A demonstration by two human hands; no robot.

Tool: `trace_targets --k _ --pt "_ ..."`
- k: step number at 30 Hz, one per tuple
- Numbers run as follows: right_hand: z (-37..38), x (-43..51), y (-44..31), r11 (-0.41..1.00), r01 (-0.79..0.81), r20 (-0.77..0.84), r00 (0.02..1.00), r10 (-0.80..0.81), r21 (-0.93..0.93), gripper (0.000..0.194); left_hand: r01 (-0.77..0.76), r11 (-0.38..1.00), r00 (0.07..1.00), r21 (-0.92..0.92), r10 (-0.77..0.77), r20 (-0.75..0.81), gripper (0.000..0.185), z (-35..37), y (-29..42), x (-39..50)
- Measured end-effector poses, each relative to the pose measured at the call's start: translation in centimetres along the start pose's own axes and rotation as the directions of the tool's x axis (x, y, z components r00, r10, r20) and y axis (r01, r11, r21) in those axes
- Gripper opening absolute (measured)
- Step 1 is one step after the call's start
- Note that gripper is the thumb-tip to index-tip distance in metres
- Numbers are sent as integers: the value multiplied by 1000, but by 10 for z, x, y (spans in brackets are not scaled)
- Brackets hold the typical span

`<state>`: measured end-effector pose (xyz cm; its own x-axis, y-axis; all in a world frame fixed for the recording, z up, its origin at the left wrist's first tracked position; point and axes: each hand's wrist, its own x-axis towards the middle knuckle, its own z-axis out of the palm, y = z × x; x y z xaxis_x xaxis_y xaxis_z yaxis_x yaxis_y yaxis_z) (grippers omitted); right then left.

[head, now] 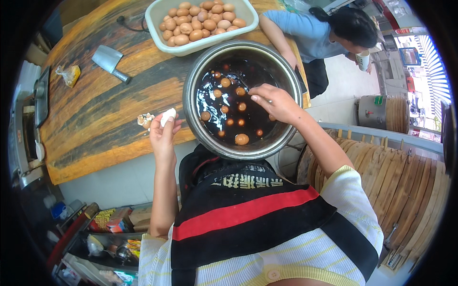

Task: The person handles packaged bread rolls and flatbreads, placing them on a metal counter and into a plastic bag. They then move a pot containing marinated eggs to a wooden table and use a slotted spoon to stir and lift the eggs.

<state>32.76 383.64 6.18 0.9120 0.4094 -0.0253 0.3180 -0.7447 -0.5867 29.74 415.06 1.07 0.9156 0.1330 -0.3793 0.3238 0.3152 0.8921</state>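
Note:
In my left hand (pixel 164 134) is a peeled white egg (pixel 169 117), held over the table's near edge beside the pot. A small pile of broken eggshell (pixel 146 121) lies on the wooden table just left of it. My right hand (pixel 273 102) is over the right part of a large metal pot (pixel 189 77), its fingertips near the dark liquid (pixel 250 118); something thin, perhaps a handle, shows at the fingers, but I cannot tell what. Several brown eggs (pixel 242 139) float in that liquid. Behind the pot stands a pale plastic tub (pixel 168 50) full of brown-shelled eggs (pixel 195 35).
A cleaver (pixel 108 59) and a knotted plastic bag with yellow contents (pixel 73 75) lie on the wooden table (pixel 86 103). A person in blue (pixel 311 34) leans at its right end, holding a paper cup (pixel 362 60). Stacked bamboo steamers (pixel 379 186) stand at my right.

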Motion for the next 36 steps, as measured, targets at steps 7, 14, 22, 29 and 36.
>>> trace_targets --k 7,14,22,29,36 --pt "0 12 59 621 -368 20 870 493 692 35 17 1000 1000 -8 -17 8 25 -4 -2 -2" --pt "0 -24 79 336 -302 16 764 645 892 36 55 998 998 -31 -55 -19 25 -7 -3 -1" --pt "-7 -48 48 483 -221 -203 706 679 847 34 61 997 998 -38 -61 -2 25 3 -2 3" --pt "-15 -45 39 598 -232 -335 650 682 768 37 62 997 998 -56 -61 27 23 8 -1 6" --pt "-17 -69 41 416 -158 -237 620 747 896 37 76 996 997 -55 -75 10 22 5 -5 4"
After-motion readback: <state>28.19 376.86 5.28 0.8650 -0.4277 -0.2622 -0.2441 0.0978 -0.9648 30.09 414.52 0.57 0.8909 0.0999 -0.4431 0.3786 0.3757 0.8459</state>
